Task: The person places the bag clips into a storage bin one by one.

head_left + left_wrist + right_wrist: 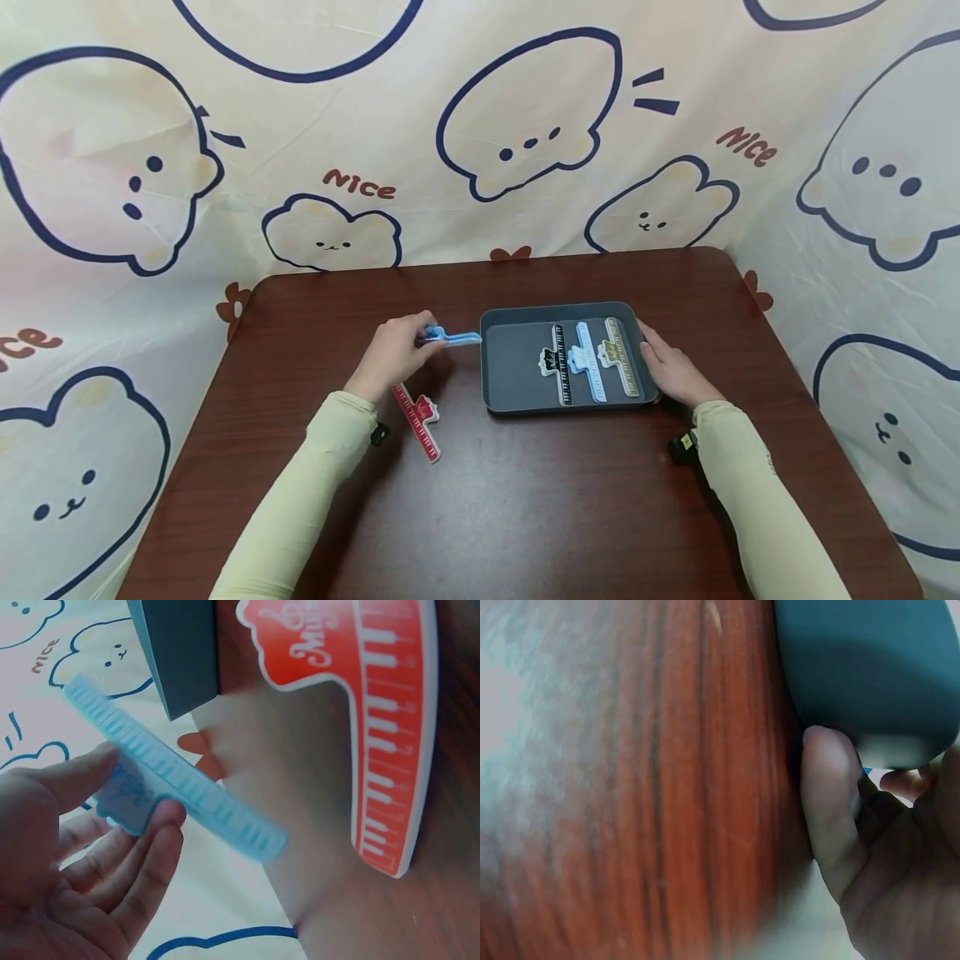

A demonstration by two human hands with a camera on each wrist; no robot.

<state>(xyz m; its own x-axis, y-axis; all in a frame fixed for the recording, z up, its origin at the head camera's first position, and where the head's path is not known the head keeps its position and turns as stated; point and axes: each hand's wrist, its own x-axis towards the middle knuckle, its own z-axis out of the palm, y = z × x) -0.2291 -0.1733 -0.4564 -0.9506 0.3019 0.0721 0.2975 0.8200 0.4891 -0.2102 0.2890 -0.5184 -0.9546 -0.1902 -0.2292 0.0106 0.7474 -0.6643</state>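
Note:
My left hand (397, 354) pinches a light blue piano-key clip (180, 776) between thumb and fingers, beside the tray's left wall. In the left wrist view the clip's keyboard strip slants down to the right. A red piano-key clip (420, 421) lies on the table below that hand. Along the right wall of the dark grey tray (517, 400), my right hand (675, 367) rests with extended fingers, its thumb at the near corner. Inside the tray are a black clip (559, 367), a blue clip (589, 363) and a yellowish clip (619, 358), side by side toward the right.
The brown wooden table (480, 517) runs back to a pale curtain (480, 225) with cartoon outlines. Dark wrist cameras sit at both cuffs; the right one (682, 448) is near the tabletop.

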